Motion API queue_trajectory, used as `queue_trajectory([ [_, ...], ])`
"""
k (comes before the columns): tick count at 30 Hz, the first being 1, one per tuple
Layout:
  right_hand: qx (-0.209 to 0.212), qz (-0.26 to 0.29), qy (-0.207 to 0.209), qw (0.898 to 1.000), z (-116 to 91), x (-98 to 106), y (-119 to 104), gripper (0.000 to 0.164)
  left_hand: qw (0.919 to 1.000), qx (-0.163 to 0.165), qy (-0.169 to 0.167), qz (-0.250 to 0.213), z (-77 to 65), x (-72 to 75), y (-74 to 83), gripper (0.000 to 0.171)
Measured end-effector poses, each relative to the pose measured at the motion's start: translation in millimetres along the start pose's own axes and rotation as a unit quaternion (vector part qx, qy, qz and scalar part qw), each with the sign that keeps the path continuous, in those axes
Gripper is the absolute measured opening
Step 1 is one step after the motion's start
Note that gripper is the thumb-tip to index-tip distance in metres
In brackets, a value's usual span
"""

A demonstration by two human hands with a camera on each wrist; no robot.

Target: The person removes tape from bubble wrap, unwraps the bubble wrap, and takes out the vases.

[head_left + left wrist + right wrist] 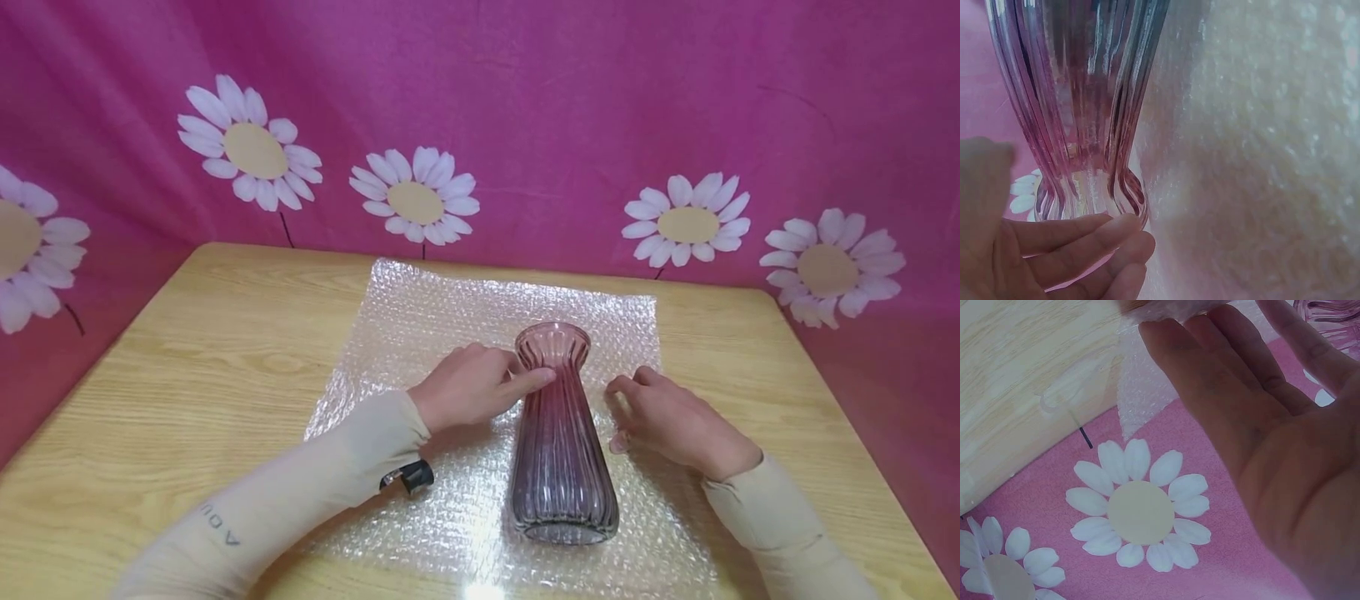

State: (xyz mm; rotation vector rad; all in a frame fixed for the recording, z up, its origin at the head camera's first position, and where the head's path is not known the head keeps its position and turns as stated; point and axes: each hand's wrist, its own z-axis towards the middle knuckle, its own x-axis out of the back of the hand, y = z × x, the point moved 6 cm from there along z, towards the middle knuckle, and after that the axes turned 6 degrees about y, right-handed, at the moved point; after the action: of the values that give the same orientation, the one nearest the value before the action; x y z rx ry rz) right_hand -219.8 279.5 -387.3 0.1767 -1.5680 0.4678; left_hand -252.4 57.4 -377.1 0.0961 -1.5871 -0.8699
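A ribbed glass vase (564, 450), pink at the mouth and fading to grey-purple at the base, lies on a sheet of bubble wrap (420, 317) with its mouth pointing away from me. My left hand (471, 385) holds the vase at its narrow neck, thumb laid across the top and the other fingers at the left side. In the left wrist view those fingers (1085, 250) overlap the flared rim. Over the wrap to the right of the vase is my right hand (675, 421), apart from the glass, its fingers loosely bent with nothing between them.
The bubble wrap is spread on a light wooden table (225, 333). A magenta cloth (540, 100) printed with white daisies hangs behind the table and along both sides. A black strap (408, 477) shows at the left sleeve.
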Motion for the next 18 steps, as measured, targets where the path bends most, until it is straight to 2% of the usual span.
queue_trajectory([
  [4, 0.000, 0.001, -0.002, 1.000, 0.2, -0.5, 0.0, 0.055, 1.0000, 0.002, 0.001, 0.002, 1.0, -1.2, -0.1, 0.054],
  [12, -0.007, 0.000, -0.007, 1.000, 0.9, 0.4, 0.2, 0.054, 0.9998, -0.012, 0.003, -0.014, 2.9, -0.6, 2.8, 0.057],
  [18, -0.004, 0.000, 0.002, 1.000, 0.1, 0.4, -0.5, 0.052, 0.9984, -0.003, -0.021, -0.052, 4.5, -6.2, -0.2, 0.061],
])
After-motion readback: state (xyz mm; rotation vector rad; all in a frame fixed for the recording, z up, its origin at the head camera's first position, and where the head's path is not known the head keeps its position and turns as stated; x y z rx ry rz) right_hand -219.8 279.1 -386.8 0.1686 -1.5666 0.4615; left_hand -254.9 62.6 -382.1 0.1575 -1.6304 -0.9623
